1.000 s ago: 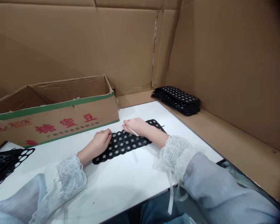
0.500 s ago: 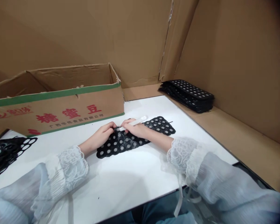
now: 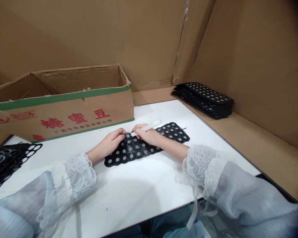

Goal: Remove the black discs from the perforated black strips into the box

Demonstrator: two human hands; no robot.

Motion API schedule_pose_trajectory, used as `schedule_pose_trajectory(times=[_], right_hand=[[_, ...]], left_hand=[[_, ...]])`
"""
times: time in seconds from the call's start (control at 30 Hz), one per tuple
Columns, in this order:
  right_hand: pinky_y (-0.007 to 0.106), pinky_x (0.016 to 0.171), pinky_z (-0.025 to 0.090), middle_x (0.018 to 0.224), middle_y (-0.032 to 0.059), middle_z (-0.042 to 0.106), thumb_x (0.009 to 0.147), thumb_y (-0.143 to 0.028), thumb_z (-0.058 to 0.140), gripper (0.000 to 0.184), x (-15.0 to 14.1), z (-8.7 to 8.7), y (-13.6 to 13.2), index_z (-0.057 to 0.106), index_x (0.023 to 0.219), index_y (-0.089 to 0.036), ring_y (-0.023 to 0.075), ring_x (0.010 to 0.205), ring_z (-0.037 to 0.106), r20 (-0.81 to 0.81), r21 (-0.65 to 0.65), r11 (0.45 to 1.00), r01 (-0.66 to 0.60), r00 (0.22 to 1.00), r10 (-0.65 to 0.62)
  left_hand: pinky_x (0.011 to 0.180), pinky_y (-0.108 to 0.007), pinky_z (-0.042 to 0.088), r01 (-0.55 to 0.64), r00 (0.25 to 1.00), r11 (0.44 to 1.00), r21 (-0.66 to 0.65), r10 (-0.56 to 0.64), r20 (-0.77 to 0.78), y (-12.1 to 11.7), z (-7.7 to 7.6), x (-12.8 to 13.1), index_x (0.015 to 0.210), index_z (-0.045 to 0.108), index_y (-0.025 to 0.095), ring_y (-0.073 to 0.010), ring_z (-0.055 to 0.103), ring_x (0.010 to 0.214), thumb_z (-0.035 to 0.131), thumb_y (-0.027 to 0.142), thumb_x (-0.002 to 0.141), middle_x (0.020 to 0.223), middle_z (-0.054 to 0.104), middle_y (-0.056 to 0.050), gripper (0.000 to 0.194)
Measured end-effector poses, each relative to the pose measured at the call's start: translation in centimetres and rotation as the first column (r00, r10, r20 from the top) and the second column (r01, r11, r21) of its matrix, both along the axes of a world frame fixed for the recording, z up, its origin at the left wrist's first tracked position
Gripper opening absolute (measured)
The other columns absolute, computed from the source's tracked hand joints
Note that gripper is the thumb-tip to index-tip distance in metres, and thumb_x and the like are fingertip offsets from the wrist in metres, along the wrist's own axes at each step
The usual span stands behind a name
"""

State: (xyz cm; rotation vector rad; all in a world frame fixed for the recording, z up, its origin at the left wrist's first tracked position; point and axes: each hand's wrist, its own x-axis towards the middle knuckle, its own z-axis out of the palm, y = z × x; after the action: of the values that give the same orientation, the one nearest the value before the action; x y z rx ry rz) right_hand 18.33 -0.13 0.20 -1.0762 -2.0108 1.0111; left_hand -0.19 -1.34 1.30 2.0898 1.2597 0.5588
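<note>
A black sheet (image 3: 139, 153) with rows of pale round spots lies slantwise on the white table. My left hand (image 3: 114, 140) pinches its far edge between thumb and fingers, left of the middle. In my right hand (image 3: 145, 134) is a slim white pen-shaped tool (image 3: 151, 126), held like a pen. Its lower end points down-left at the sheet's far edge, close to my left fingertips. I cannot tell whether that tip touches the sheet. My right hand and wrist cover part of the sheet's middle.
A long open cardboard box (image 3: 89, 109) with a green rim stands behind my left hand. Several spotted black sheets form a stack (image 3: 206, 102) at the back right. Black ring-patterned scraps (image 3: 10, 158) lie at the left. Tall cardboard walls (image 3: 149, 39) enclose the table (image 3: 129, 191).
My right hand has shifted slightly right with the white tool, its tip now a little farther from my left fingers. My left hand keeps its pinch. The whole view has moved slightly.
</note>
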Motion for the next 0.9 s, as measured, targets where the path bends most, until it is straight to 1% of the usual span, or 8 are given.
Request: schedule_pose_trajectory(times=[0.17,0.33,0.43,0.53,0.63,0.7,0.8,0.9], right_hand=[[0.024,0.074,0.036,0.072,0.0017,0.049,0.082,-0.019,0.03,0.027,-0.8,-0.3,-0.2,0.042,0.058,-0.016,0.0112,0.073,0.047,0.164,0.218,0.975,-0.039,0.986,0.003],[0.029,0.079,0.033,0.079,0.0057,0.05,0.087,-0.025,0.029,0.029,-1.8,-0.6,-0.8,0.051,0.072,-0.015,0.0152,0.081,0.045,0.424,0.47,0.88,-0.075,0.893,-0.15],[0.03,0.08,0.032,0.083,0.0072,0.051,0.088,-0.025,0.027,0.028,-1.9,-0.3,-1.0,0.051,0.077,-0.015,0.0162,0.085,0.044,0.432,0.541,0.839,-0.058,0.875,-0.219],[0.027,0.077,0.033,0.077,0.0041,0.051,0.087,-0.026,0.029,0.028,-1.4,0.2,-0.7,0.049,0.07,-0.015,0.014,0.08,0.046,0.321,0.444,0.896,-0.007,0.935,-0.152],[0.023,0.07,0.036,0.066,-0.0002,0.048,0.083,-0.024,0.03,0.031,-0.5,0.7,0.0,0.043,0.056,-0.016,0.0105,0.067,0.048,0.154,0.139,0.99,-0.033,0.988,0.012],[0.023,0.07,0.037,0.063,-0.0009,0.049,0.079,-0.023,0.033,0.032,-0.1,1.0,0.1,0.042,0.05,-0.016,0.0098,0.064,0.048,0.098,0.008,0.995,-0.101,0.99,0.1],[0.023,0.072,0.037,0.067,-0.0001,0.05,0.074,-0.021,0.038,0.03,0.1,1.3,-0.1,0.043,0.045,-0.016,0.01,0.065,0.049,0.104,-0.003,0.991,-0.133,0.986,0.132],[0.023,0.071,0.037,0.073,0.0005,0.049,0.072,-0.019,0.04,0.028,0.0,1.3,-0.6,0.042,0.045,-0.015,0.0099,0.067,0.048,0.086,0.031,0.995,-0.094,0.992,0.091]], left_hand=[[0.067,-0.03,0.037,0.052,0.984,0.982,0.179,-0.02,-0.175,-0.3,-0.5,0.4,0.073,0.045,0.018,-0.0175,0.05,0.071,0.032,0.035,0.085,0.073,0.053,-0.002,0.025],[0.063,-0.031,0.036,0.115,0.953,0.912,0.393,0.01,-0.303,-1.2,-0.4,0.8,0.069,0.037,0.019,-0.0189,0.046,0.068,0.03,0.027,0.085,0.066,0.045,-0.003,0.019],[0.064,-0.031,0.036,0.053,0.958,0.91,0.411,0.069,-0.277,-1.4,-0.2,0.8,0.069,0.035,0.02,-0.0189,0.046,0.068,0.029,0.027,0.086,0.067,0.045,-0.002,0.019],[0.062,-0.03,0.036,-0.025,0.965,0.941,0.338,0.111,-0.239,-1.2,-0.1,0.6,0.07,0.037,0.02,-0.0179,0.048,0.065,0.028,0.03,0.086,0.067,0.048,-0.001,0.022],[0.063,-0.029,0.036,-0.012,0.974,0.968,0.251,0.068,-0.216,-0.7,-0.2,0.4,0.072,0.04,0.02,-0.0173,0.05,0.067,0.027,0.033,0.087,0.068,0.051,-0.001,0.024],[0.065,-0.029,0.037,-0.004,0.978,0.974,0.226,0.051,-0.203,-0.3,-0.3,0.2,0.073,0.042,0.02,-0.0173,0.051,0.068,0.027,0.034,0.087,0.07,0.052,0.0,0.025],[0.067,-0.029,0.038,0.027,0.985,0.985,0.168,0.002,-0.172,0.0,-0.2,-0.2,0.074,0.045,0.019,-0.0173,0.052,0.071,0.028,0.037,0.086,0.072,0.055,0.0,0.028],[0.073,-0.029,0.04,0.118,0.986,0.991,0.062,-0.11,-0.123,0.2,0.2,-0.5,0.079,0.05,0.018,-0.0182,0.053,0.078,0.038,0.039,0.083,0.081,0.059,-0.001,0.025]])
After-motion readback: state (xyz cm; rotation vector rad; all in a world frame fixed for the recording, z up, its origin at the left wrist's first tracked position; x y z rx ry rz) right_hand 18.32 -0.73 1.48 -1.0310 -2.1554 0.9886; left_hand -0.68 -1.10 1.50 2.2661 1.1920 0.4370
